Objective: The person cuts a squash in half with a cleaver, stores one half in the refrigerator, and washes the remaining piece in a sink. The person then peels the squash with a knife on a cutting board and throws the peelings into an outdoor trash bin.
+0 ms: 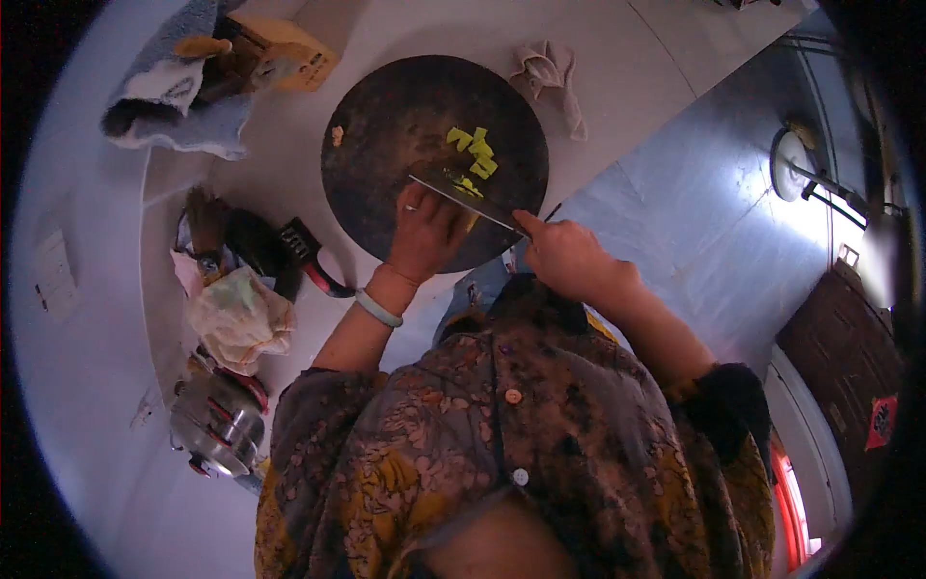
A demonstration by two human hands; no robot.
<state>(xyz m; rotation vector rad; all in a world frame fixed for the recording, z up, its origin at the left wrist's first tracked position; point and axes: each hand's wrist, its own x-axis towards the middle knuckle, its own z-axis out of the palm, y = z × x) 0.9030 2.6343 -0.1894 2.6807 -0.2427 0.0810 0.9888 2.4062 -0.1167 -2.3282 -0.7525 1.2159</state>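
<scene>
My right hand (569,256) is closed around the handle of a kitchen knife (473,201), whose wide blade slants over the lower part of a round, dark cutting board (386,106). Just below the blade, my left hand (429,232) rests on the board with bent fingers, holding a green vegetable that shows only as a small patch (472,222) beside the fingertips. Several cut green vegetable pieces (479,154) lie beyond the blade, and thin bits sit right against it. A small pale scrap (338,135) is near the board's left edge.
A crumpled cloth (550,77) lies right of the board. To the left are a box (289,53), a grey towel (207,121), a black tool with a red handle (304,246), a pale bag (236,314) and a metal pot (217,425). The counter edge runs diagonally at right.
</scene>
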